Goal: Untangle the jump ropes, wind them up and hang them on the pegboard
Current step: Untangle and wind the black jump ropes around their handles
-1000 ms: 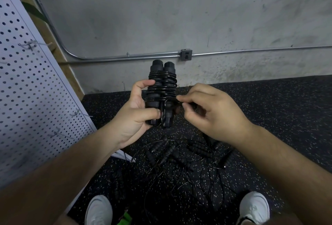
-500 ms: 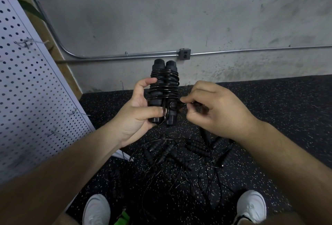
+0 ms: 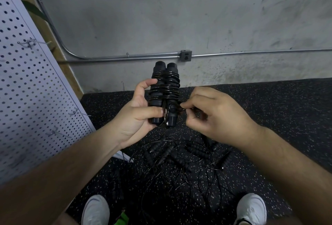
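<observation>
Above speckled black flooring (image 3: pixel 269 117), a wound jump rope (image 3: pixel 165 84) is standing upright, the left hand (image 3: pixel 136 117) wrapping thumb and fingers around its paired handles. The right hand (image 3: pixel 219 115) is pinching the cord's loose end just beside them. Below, tangled ropes (image 3: pixel 195 151) are lying near the pegboard (image 3: pixel 27 90).

Dim, flat indoor light with no hard shadows. Wide-angle bending at the edges; forearms near the frame's bottom look soft, centre fairly sharp.
</observation>
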